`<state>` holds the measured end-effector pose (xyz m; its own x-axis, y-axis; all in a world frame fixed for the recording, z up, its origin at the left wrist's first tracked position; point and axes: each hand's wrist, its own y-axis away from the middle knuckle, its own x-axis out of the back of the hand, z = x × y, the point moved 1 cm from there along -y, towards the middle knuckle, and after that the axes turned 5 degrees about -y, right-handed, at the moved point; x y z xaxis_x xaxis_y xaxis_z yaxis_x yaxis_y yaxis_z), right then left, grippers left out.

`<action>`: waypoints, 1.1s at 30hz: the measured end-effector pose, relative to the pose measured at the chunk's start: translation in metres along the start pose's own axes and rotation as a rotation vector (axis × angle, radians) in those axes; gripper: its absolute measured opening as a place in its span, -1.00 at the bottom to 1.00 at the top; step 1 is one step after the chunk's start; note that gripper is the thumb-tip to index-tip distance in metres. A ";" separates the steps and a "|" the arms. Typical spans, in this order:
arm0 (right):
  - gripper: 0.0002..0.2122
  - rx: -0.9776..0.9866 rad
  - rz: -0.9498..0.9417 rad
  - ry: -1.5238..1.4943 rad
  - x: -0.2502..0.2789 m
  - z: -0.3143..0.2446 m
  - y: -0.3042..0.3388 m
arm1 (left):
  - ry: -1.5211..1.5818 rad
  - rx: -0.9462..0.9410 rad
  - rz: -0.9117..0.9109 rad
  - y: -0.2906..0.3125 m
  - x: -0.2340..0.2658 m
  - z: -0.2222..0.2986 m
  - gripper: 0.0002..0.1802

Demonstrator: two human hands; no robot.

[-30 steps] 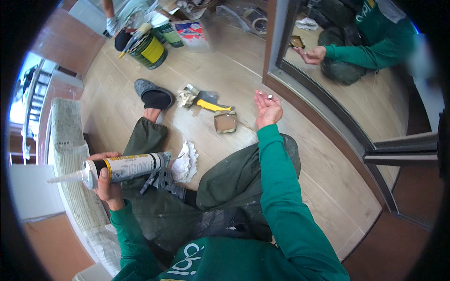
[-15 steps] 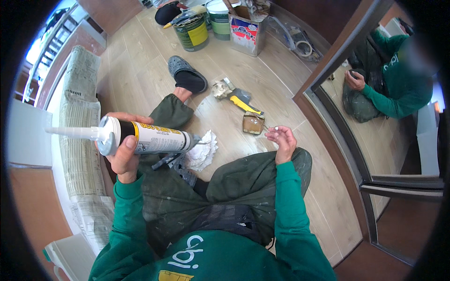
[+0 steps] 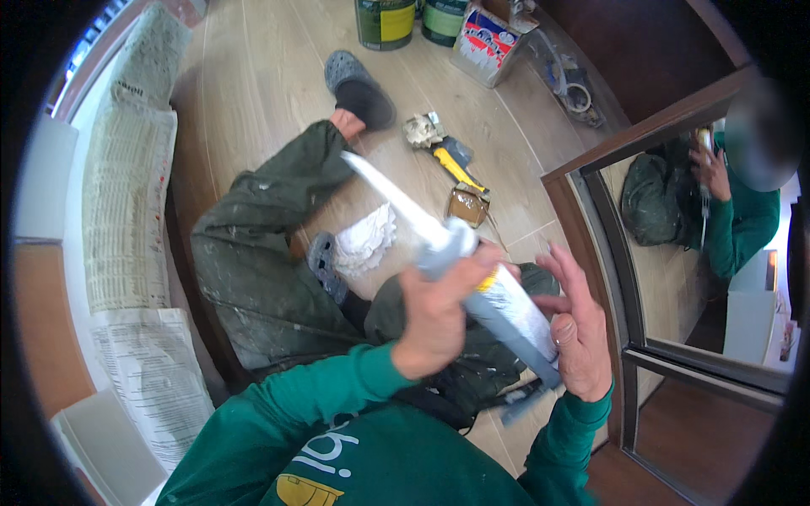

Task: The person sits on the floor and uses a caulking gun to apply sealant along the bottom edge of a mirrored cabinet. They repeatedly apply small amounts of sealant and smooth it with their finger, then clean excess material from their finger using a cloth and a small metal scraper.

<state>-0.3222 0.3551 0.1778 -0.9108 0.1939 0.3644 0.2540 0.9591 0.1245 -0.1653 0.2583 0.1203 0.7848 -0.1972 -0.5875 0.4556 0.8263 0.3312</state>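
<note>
Left hand (image 3: 434, 325) fingers wrapped tight round the front of a caulk gun (image 3: 481, 291) with its sealant tube, long white nozzle (image 3: 392, 198) pointing up and left. Right hand (image 3: 578, 325) fingers spread wide, palm against the tube's rear end. Whole thing held over the lap, above olive work trousers (image 3: 253, 253). Just beyond on the wooden floor (image 3: 253, 93): crumpled white rag (image 3: 367, 240), small open tin (image 3: 467, 205), yellow-handled tool (image 3: 456, 164), grey clog (image 3: 359, 84). Paint cans (image 3: 386, 21) further out. Mirror door (image 3: 675, 253) off to the right.
</note>
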 end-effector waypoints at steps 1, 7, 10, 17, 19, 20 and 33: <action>-0.14 -0.081 0.036 0.060 0.002 0.011 0.011 | 0.089 0.134 0.035 0.005 -0.007 -0.023 -0.63; -0.43 -0.387 0.299 0.337 -0.008 0.117 0.064 | 0.092 0.513 0.147 0.014 -0.013 -0.129 -0.63; -0.49 -0.327 0.402 0.323 -0.025 0.161 0.080 | 0.026 0.438 0.134 0.017 -0.011 -0.160 -0.63; -0.53 -0.164 0.668 0.339 -0.038 0.209 0.093 | -0.183 0.452 -0.253 0.000 0.010 -0.160 -0.60; -0.52 -0.134 0.699 0.309 -0.038 0.214 0.100 | -0.366 0.455 -0.460 0.004 0.023 -0.148 -0.56; -0.52 -0.146 0.708 0.284 -0.037 0.216 0.102 | -0.454 0.391 -0.560 0.002 0.026 -0.143 -0.45; -0.55 -0.029 0.768 0.214 -0.043 0.233 0.116 | -1.981 -0.108 -0.028 -0.120 0.193 -0.016 -0.29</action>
<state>-0.3292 0.5064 -0.0382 -0.3964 0.7515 0.5274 0.7963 0.5674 -0.2099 -0.0752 0.1291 -0.0448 0.1012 -0.3522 0.9304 0.5108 0.8209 0.2552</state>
